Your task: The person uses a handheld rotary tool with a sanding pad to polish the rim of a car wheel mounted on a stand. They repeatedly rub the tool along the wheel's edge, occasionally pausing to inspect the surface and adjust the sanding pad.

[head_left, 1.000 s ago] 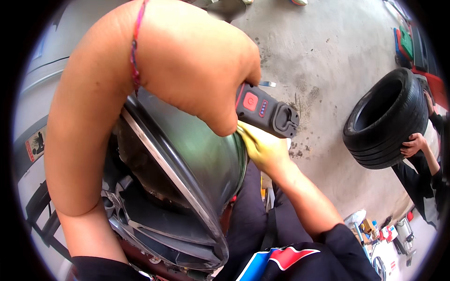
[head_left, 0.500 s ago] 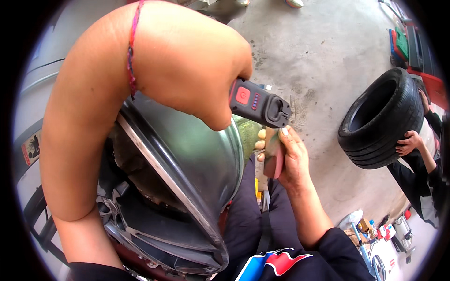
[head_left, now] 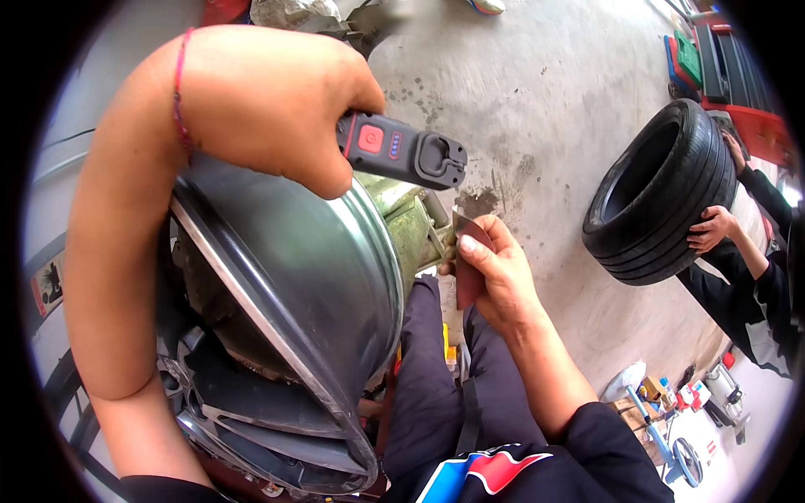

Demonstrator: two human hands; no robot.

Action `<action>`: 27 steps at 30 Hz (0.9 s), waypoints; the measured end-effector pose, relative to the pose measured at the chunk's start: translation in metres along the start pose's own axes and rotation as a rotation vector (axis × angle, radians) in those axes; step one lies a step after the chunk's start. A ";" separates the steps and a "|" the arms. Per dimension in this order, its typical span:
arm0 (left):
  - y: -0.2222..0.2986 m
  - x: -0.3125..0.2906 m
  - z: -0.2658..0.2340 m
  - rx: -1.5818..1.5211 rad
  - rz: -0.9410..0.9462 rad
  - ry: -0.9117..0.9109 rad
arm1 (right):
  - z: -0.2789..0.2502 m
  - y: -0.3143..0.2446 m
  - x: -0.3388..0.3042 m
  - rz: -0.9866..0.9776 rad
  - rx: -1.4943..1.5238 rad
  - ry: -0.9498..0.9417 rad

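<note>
My left hand grips a black hand lamp with a red button, held above a bare metal wheel rim that leans across my lap. My left forearm curves around the rim's outer edge. My right hand holds a small piece of dark red-brown sandpaper close to the right side of the rim, where a grimy yellow-green part shows behind the rim's edge.
A black tyre stands on the concrete floor at the right, steadied by another person's hand. Small tools and bottles lie on the floor at the lower right. Red and green equipment stands at the upper right.
My right hand, gloved yellow and tucked under the lamp a second ago, is now bare and has drawn back to the right holding the sandpaper. The lamp has shifted slightly.
</note>
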State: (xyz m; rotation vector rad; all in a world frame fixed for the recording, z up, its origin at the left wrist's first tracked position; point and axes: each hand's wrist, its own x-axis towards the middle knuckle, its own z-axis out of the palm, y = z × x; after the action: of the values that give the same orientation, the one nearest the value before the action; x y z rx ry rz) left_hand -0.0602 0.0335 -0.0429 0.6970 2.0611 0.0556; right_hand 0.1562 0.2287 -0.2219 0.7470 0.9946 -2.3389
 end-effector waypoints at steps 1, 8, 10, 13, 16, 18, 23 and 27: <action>0.001 0.001 0.001 0.003 -0.011 0.000 | -0.005 0.000 0.002 0.044 0.000 -0.009; 0.016 -0.002 -0.014 0.066 -0.037 -0.022 | -0.018 0.008 0.006 0.108 0.266 0.058; 0.009 0.007 -0.005 0.059 -0.036 -0.033 | 0.003 0.002 -0.001 0.037 0.124 0.103; 0.010 0.008 -0.012 0.056 -0.037 -0.053 | 0.006 -0.004 -0.006 0.068 -0.029 0.037; 0.016 0.004 -0.025 0.025 -0.056 -0.120 | 0.002 0.002 0.005 0.154 -0.032 -0.032; 0.024 -0.005 -0.035 -0.001 -0.105 -0.185 | 0.014 0.002 0.003 0.125 0.065 -0.057; 0.030 -0.003 -0.049 -0.064 -0.142 -0.241 | 0.025 0.004 0.008 0.009 -0.201 -0.003; 0.037 -0.007 -0.049 -0.061 -0.154 -0.225 | 0.049 0.000 0.025 0.000 -0.360 -0.008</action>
State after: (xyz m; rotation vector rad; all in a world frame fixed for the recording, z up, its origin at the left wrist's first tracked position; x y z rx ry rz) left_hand -0.0796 0.0722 0.0016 0.4824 1.8816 -0.0460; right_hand 0.1235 0.1861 -0.2094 0.5921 1.3624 -2.0761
